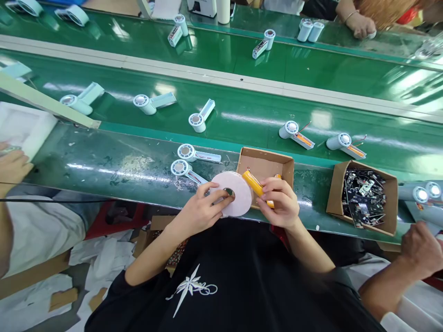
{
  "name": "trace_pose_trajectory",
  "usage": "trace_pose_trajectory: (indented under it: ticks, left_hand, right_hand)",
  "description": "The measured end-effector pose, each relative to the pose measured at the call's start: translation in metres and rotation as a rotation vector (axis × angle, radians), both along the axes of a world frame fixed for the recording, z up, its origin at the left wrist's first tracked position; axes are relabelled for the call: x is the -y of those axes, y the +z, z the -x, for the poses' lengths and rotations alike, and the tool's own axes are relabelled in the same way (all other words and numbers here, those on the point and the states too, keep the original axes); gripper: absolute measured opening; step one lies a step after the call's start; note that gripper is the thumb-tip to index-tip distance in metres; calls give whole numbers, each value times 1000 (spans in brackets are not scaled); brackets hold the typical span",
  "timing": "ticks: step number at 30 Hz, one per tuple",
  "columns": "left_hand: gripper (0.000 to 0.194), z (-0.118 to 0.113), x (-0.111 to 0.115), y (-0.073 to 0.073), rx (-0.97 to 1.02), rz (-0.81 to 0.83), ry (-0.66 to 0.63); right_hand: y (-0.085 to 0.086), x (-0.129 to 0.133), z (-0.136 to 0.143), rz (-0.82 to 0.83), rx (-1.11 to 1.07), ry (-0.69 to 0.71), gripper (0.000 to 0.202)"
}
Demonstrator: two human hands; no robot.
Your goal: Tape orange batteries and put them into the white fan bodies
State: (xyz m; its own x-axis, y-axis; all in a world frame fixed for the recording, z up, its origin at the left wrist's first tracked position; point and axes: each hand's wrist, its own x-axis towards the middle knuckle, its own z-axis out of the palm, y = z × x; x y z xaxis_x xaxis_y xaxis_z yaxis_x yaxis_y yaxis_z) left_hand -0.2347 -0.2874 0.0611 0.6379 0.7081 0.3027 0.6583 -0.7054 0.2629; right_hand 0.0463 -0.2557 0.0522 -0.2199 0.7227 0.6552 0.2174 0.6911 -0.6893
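My left hand (205,208) is closed on a flat, pale pink-white roll that looks like tape (241,197), with its fingers at the dark core. My right hand (283,202) pinches a yellow cylindrical battery (252,182) by its lower end, close to the roll's right edge. Behind that hand stands an open cardboard box (265,161), where more yellow shows, partly hidden by my fingers. Two light-blue fan housings with handles lie left of the roll: one fan housing (186,152) farther off, another fan housing (180,168) nearer, its handle end behind my left hand.
A cardboard box (334,193) of circuit boards stands to the right. Several fan housings lie on the green belt (238,120), two with orange batteries in their handles. Co-workers' hands show at left (14,166), right (420,249) and far side (360,25). A slanted bar (48,101) crosses the left.
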Motion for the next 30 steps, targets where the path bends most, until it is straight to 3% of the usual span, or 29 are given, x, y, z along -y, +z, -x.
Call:
trace_pose_trajectory:
  ticks: [2,5,8,11,13,15,20,22,23,25,27,28,29,30]
  left_hand:
    - [50,4,0,1,-25,5,19]
    - [54,8,-2,6,-63,-6,28]
    - [57,8,-4,13,-101,-40,-8]
    - [63,2,-6,17,-130,-80,-34]
    - [64,-6,-6,17,-144,-125,-12]
    - [58,-16,-4,13,-135,-196,60]
    - [37,-47,5,-1,31,-254,266]
    - [36,-59,10,-4,97,-206,280]
    - [34,-62,13,-3,115,-159,217]
    - [33,-63,22,-1,106,-9,-88]
    - [32,-48,30,-1,84,121,-360]
    - [32,-32,33,-3,86,137,-356]
    - [30,-10,34,-8,91,110,-233]
    - [28,19,34,-15,101,45,-6]
  right_hand:
    - [-7,5,0,207,-146,69,16]
    - [-9,4,-3,600,-304,140,33]
    - [2,-7,-12,920,-190,263,49]
    - [15,-22,-23,1058,-27,306,56]
    - [18,-29,-24,1093,-31,269,65]
    - [14,-29,-14,1064,-183,163,67]
    - [-10,-2,43,750,-851,-276,58]
    - [-12,3,49,736,-941,-312,56]
    - [-11,1,41,740,-936,-303,54]
    - [-3,-12,7,646,-913,-321,47]
    - [8,-30,-44,380,-931,-421,39]
    - [13,-37,-70,232,-947,-475,39]
    - [16,-40,-92,161,-946,-474,44]
    - [16,-41,-110,114,-935,-469,52]
